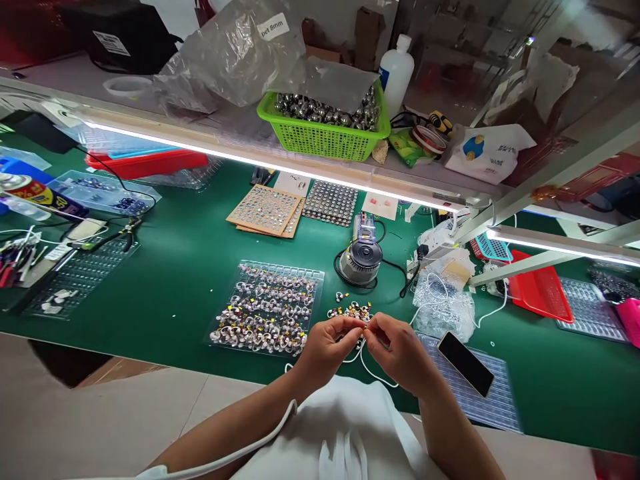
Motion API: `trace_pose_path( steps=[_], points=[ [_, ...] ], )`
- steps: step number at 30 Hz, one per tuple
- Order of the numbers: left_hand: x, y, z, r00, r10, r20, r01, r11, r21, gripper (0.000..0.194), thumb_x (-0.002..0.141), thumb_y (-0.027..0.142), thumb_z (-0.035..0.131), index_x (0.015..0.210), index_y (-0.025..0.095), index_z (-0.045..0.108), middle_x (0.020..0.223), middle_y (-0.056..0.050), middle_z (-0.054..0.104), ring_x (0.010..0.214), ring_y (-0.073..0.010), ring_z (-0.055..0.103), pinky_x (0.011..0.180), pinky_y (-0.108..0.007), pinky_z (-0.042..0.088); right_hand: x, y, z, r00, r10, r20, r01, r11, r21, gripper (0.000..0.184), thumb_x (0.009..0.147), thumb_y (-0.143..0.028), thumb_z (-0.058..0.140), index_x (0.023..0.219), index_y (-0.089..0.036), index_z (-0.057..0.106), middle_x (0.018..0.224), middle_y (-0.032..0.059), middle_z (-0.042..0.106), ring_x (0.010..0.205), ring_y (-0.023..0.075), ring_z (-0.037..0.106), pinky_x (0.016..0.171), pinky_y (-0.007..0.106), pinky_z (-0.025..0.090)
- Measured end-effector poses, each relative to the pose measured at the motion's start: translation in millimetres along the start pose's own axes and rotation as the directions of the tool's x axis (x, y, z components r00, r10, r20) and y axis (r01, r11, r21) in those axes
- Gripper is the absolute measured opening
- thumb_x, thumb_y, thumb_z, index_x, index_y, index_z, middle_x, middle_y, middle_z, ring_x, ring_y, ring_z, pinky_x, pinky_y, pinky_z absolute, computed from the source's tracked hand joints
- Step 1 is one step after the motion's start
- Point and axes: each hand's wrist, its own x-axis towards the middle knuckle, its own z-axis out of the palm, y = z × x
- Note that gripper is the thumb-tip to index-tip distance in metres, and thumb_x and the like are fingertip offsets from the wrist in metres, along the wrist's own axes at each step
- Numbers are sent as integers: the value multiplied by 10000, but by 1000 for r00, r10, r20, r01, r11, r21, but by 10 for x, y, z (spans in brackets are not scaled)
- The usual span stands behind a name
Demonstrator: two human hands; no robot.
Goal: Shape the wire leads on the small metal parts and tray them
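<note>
Both hands meet at the front of the green bench, fingertips pinched together. My left hand (327, 347) and my right hand (397, 347) close on something too small to make out between them. Just beyond the fingers lies a loose pile of small electronic parts (353, 311) with white, dark and yellow bits. Left of my left hand is a clear plastic tray (314, 283) filled with rows of similar small parts with white wires. White cable (373, 373) loops beneath my hands.
A round grey device (360, 261) stands behind the pile. A phone (466, 363) rests on a clear ribbed tray (500, 400) at right. Boards of small round parts (265, 208) lie at the back. Overhead, a shelf holds a green basket (325, 139) of metal balls. Pliers (113, 237) lie left.
</note>
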Motion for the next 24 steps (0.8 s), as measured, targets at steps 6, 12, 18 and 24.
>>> trace_pose_path(
  steps=[6, 12, 18, 24],
  points=[
    [-9, 16, 0, 1000, 4, 9, -4, 999, 42, 200, 808, 313, 680, 922, 169, 759, 961, -97, 754, 914, -238, 672, 818, -302, 515, 14, 18, 3, 1000, 10, 3, -10, 1000, -4, 171, 883, -204, 502, 715, -211, 476, 615, -45, 466, 556, 121, 435, 537, 246, 308],
    [-18, 4, 6, 1000, 2, -2, -2, 1000, 29, 217, 798, 330, 682, 919, 166, 755, 957, -102, 748, 900, -242, 667, 807, -306, 516, 30, -2, 1, 1000, 19, -1, -19, 1000, 23, 181, 869, -184, 495, 695, -214, 455, 605, -47, 458, 540, 117, 412, 523, 246, 299],
    [-23, -9, 6, 1000, 12, -13, -12, 999, 33, 214, 803, 329, 682, 927, 168, 751, 961, -93, 754, 909, -240, 674, 816, -305, 517, 48, 1, 43, 1000, 28, -13, -27, 999, 25, 197, 863, -181, 498, 681, -218, 431, 606, -47, 465, 546, 120, 414, 526, 247, 298],
    [-36, -36, -9, 996, 62, -65, -56, 994, 93, 201, 818, 320, 674, 934, 172, 745, 964, -90, 752, 925, -241, 672, 862, -312, 508, 70, -13, 60, 994, 100, -33, -99, 994, 47, 192, 864, -225, 532, 676, -211, 493, 595, -36, 511, 542, 125, 453, 525, 247, 323]
  ],
)
